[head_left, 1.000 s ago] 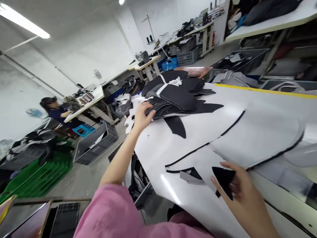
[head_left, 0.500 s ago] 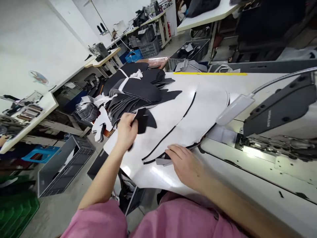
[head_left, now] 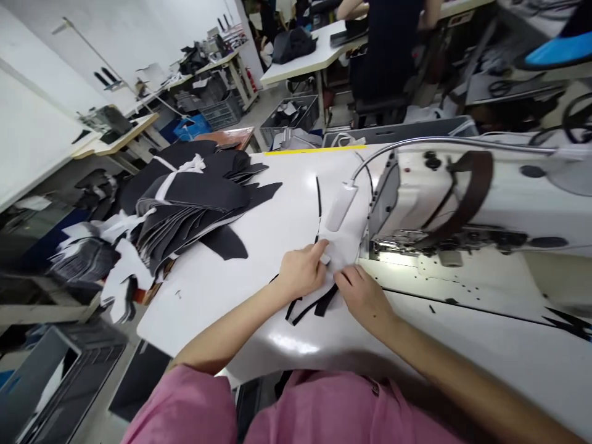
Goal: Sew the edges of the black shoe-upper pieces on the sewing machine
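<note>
My left hand point(head_left: 303, 272) and my right hand point(head_left: 363, 295) meet on the white sewing table point(head_left: 222, 290), just left of the sewing machine point(head_left: 462, 203). Both pinch a pale cut fabric piece point(head_left: 340, 259) with black edging that lies flat in front of the needle area. Black strips point(head_left: 312, 306) trail from under my hands toward me. A stack of dark cut fabric pieces point(head_left: 185, 200), tied with a white strip, sits at the table's left. One black piece point(head_left: 226, 242) lies loose beside the stack.
A gooseneck lamp point(head_left: 340, 206) hangs over the work spot. Grey crates point(head_left: 60, 382) stand on the floor at the left. Other work tables point(head_left: 314, 55) and a person in dark clothes point(head_left: 388, 43) are behind the machine.
My left hand left the stack, carried a black piece over and joined my right hand at the machine. The view swung right, bringing the sewing machine in.
</note>
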A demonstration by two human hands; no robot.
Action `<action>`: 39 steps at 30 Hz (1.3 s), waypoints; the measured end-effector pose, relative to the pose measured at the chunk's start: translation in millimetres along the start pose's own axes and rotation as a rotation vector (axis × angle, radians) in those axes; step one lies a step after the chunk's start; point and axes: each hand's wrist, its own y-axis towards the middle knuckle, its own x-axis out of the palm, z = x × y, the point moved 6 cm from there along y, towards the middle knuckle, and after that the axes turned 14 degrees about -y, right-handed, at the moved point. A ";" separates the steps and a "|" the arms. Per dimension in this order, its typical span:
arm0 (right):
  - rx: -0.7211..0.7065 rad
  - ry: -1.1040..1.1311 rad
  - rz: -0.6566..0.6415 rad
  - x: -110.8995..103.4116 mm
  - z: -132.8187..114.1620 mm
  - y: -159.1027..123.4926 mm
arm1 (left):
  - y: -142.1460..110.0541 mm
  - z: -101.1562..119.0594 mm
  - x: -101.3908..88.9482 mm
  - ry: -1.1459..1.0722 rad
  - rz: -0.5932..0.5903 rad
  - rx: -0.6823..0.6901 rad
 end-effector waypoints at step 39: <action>0.162 -0.086 0.054 2.2 38.5 -37.9 | 75.0 61.7 58.5 0.015 0.054 -0.012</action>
